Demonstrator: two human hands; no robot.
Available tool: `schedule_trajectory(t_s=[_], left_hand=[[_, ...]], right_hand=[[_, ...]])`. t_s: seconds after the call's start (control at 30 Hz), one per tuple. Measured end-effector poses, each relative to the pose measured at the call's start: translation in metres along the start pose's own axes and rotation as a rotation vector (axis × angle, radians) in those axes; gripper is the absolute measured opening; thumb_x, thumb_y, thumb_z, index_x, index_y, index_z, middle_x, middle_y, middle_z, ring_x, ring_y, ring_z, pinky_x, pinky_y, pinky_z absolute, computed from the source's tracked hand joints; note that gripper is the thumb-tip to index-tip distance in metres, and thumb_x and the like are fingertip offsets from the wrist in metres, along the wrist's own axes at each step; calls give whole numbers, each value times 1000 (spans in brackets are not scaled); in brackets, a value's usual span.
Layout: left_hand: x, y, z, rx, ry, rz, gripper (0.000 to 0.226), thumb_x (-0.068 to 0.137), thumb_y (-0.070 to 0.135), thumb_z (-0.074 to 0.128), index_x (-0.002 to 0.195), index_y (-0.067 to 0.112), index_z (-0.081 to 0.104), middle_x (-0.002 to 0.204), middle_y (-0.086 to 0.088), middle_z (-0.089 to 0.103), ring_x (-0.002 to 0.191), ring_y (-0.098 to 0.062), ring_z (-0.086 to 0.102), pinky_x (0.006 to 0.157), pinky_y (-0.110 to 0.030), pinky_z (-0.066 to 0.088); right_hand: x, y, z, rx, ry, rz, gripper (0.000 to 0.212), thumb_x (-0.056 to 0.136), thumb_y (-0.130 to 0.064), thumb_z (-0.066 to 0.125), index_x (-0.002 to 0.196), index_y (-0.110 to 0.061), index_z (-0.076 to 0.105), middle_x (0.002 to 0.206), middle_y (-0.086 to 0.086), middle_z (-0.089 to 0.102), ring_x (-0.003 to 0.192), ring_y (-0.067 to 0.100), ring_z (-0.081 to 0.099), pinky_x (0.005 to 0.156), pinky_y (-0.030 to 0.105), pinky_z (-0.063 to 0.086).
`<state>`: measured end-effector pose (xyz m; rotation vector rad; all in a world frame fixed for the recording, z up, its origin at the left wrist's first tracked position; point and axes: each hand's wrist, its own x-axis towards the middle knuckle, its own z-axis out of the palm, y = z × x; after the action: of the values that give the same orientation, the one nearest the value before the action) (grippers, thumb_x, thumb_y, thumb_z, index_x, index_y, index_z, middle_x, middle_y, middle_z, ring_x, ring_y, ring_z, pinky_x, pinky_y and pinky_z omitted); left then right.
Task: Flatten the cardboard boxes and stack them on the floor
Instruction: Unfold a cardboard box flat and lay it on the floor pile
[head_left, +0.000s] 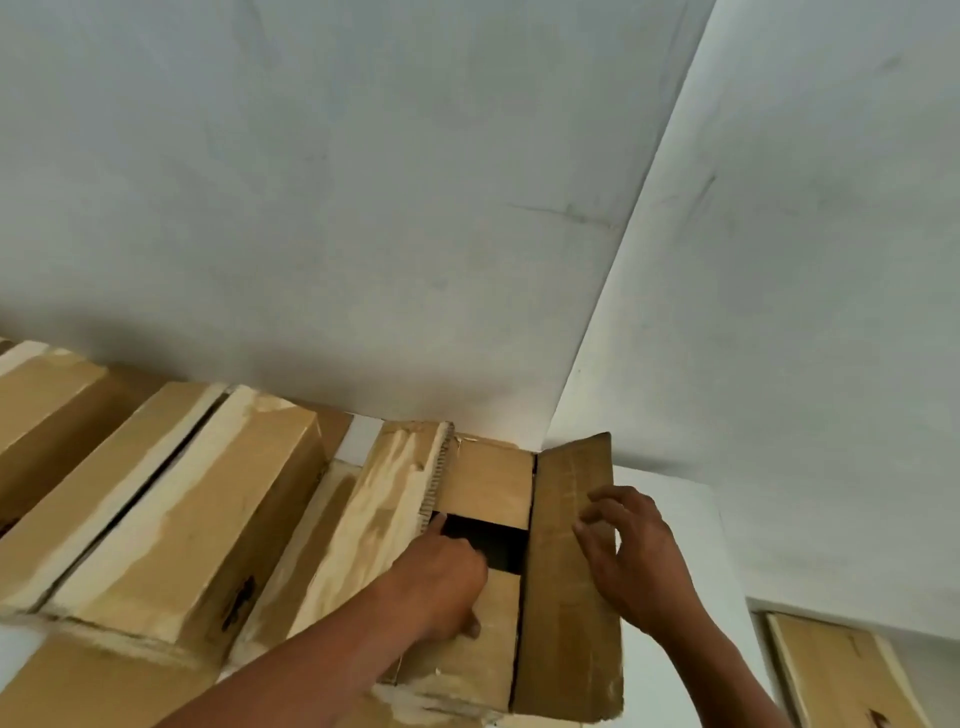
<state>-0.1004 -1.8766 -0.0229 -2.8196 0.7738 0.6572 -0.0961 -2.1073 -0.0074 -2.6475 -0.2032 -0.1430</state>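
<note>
Opening the top of a cardboard box (488, 483) that sits in the corner of two white walls (363, 208)
It stands at the right end of a row of taped boxes (171, 504); the left hand (441, 577) lies over the near inner flap (483, 670), index finger stretched to the left flap (384, 519), other fingers curled into the dark opening, and I cannot tell whether they grip anything; the right hand (639, 566) holds the raised right flap (566, 623) by its outer edge, bent fingers spread on it; a flat cardboard piece (841, 675) shows low at the right, well apart
</note>
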Motion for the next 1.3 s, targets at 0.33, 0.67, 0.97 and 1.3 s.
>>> schedule_trajectory(t_s=[0.33, 0.67, 0.97, 1.3], left_hand=[[-63, -4, 15, -52, 299, 140, 55, 81, 7, 70, 132, 16, 52, 123, -6, 57, 117, -24, 52, 116, -45, 27], [-74, 4, 13, -121, 595, 265, 56, 44, 38, 93, 95, 32, 69, 83, 15, 62, 75, -2, 57, 58, -14, 45], [-110, -2, 24, -251, 607, 166, 31, 59, 50, 79, 76, 36, 57, 73, 18, 50, 63, 3, 45, 56, -6, 29], [-148, -32, 45, -91, 678, -180, 66, 78, 85, 44, 53, 26, 62, 119, -2, 68, 119, -28, 60, 95, -53, 43]], right_hand=[[44, -64, 13, -664, -406, 10, 54, 84, -67, 52, 127, -35, 57, 131, -1, 56, 129, 30, 45, 103, 66, 14], [58, -89, 37, -929, -478, -50, 38, 79, -55, 66, 104, -27, 70, 120, 6, 63, 132, 39, 41, 95, 82, -22], [71, -90, 52, -996, -484, -162, 34, 81, -36, 73, 108, -14, 69, 122, 16, 63, 131, 42, 42, 105, 77, -16], [82, -91, 40, -939, -646, -252, 70, 72, -71, 69, 115, -16, 65, 117, 10, 63, 116, 34, 54, 107, 62, 25]])
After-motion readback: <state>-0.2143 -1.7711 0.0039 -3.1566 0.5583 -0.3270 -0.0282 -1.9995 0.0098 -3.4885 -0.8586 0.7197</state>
